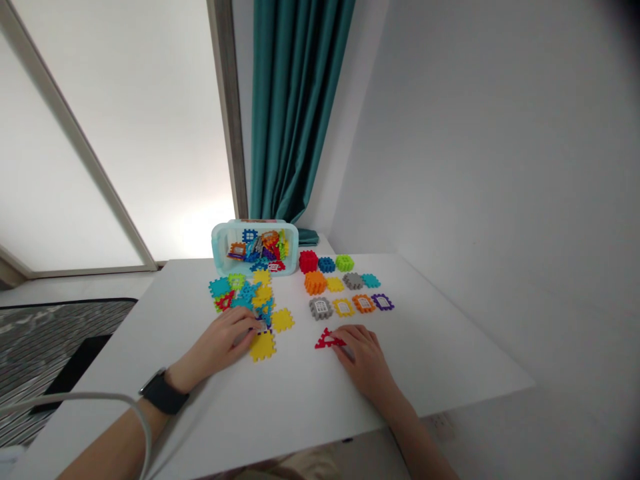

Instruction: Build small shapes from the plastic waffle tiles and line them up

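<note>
Ok so your right hand [363,360] is the one on the red triangular interlocking block [326,341]. Your fingertips [341,336] come at it from the right and touch its right corner. The hand's loosely curled, and I can't tell if you're gripping it or just resting there. The triangle lies flat, its longest side running roughly left to right, and it's much nearer your right hand than your left. Your left hand [217,340], watch [163,392] on the wrist, is half-curled at the edge of a jumbled pile of blocks [240,297], grip unclear too. A yellow square block [263,345] sits just beside those fingers. Neat rows of blocks [345,287] lie ahead of your right hand, a pale aqua bin [221,250] lies tipped past the pile, and the white tabletop [450,347] runs on to your right.
</note>
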A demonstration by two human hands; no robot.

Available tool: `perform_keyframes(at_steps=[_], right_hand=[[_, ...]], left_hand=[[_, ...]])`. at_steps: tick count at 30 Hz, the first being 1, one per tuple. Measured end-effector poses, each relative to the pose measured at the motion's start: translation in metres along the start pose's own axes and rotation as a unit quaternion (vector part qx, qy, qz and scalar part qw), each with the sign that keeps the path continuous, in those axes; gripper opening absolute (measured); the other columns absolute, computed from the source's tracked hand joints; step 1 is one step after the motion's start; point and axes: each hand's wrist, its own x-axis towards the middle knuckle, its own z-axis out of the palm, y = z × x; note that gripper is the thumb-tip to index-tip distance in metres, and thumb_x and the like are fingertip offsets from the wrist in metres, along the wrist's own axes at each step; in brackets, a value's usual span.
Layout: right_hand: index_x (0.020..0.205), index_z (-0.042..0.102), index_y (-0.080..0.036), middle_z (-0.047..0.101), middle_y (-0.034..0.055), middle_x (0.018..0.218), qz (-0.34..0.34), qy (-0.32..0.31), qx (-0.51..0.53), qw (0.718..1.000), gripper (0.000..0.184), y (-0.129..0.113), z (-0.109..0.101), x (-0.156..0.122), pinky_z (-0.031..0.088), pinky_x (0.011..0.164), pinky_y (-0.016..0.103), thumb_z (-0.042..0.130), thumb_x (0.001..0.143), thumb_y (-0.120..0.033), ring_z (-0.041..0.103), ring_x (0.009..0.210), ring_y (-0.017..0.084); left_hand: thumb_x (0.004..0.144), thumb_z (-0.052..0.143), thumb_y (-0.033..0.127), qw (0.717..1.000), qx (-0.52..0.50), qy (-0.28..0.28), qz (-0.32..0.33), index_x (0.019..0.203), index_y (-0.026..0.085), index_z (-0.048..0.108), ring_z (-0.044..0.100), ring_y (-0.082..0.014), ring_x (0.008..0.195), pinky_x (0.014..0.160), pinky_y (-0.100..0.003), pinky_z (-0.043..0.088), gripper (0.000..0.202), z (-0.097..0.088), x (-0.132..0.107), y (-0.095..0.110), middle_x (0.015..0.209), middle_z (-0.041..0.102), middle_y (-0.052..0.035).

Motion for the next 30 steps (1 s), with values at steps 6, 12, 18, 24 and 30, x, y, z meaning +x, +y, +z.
perform_keyframes(at_steps=[6, 12, 18, 24, 30], right_hand=[[0.099, 0.070, -0.027, 0.074, 0.0047, 0.106, -0.012, -0.003, -0.008, 1.000, 0.014, 0.001, 0.000, 0.001, 0.047, 0.089, 0.041, 0.059, 0.094, -0.021, 0.065, 0.102, 0.025], [0.100, 0.069, -0.026, 0.074, 0.0046, 0.106, -0.010, -0.008, 0.003, 1.000, 0.014, 0.001, -0.001, 0.001, 0.046, 0.091, 0.043, 0.058, 0.095, -0.019, 0.064, 0.103, 0.025], [0.100, 0.069, -0.026, 0.074, 0.0053, 0.107, -0.006, -0.013, 0.003, 1.000, 0.015, 0.000, -0.002, 0.002, 0.046, 0.090, 0.043, 0.058, 0.094, -0.018, 0.064, 0.103, 0.026], [0.107, 0.067, -0.025, 0.070, 0.0084, 0.114, -0.002, 0.023, 0.026, 0.999, 0.020, 0.001, -0.001, 0.000, 0.047, 0.095, 0.046, 0.059, 0.092, -0.016, 0.062, 0.109, 0.028], [0.109, 0.067, -0.023, 0.069, 0.0097, 0.114, -0.061, 0.013, 0.061, 0.996, 0.020, -0.023, 0.001, 0.014, 0.047, 0.099, 0.046, 0.056, 0.093, -0.015, 0.061, 0.110, 0.026]], left_hand=[[0.098, 0.048, 0.021, 1.000, 0.000, 0.002, -0.006, 0.105, 0.020, 0.068, 0.067, -0.0200, 0.093, 0.082, -0.031, 0.056, 0.021, 0.000, -0.001, -0.001, 0.103, 0.069, -0.0099], [0.099, 0.048, 0.020, 1.000, -0.005, 0.000, -0.005, 0.105, 0.021, 0.068, 0.067, -0.0195, 0.093, 0.081, -0.030, 0.056, 0.021, 0.001, -0.001, -0.001, 0.103, 0.069, -0.0088], [0.100, 0.047, 0.021, 1.000, -0.004, -0.003, -0.007, 0.107, 0.021, 0.068, 0.067, -0.0195, 0.094, 0.081, -0.030, 0.056, 0.022, 0.000, -0.001, -0.001, 0.104, 0.069, -0.0087], [0.100, 0.048, 0.021, 1.000, -0.010, -0.007, -0.010, 0.106, 0.021, 0.068, 0.067, -0.0198, 0.093, 0.081, -0.030, 0.056, 0.021, 0.001, -0.001, -0.003, 0.103, 0.069, -0.0091], [0.100, 0.046, 0.022, 1.000, -0.001, -0.004, -0.026, 0.102, 0.020, 0.068, 0.066, -0.0195, 0.092, 0.082, -0.031, 0.055, 0.022, -0.005, -0.001, -0.005, 0.100, 0.069, -0.0088]])
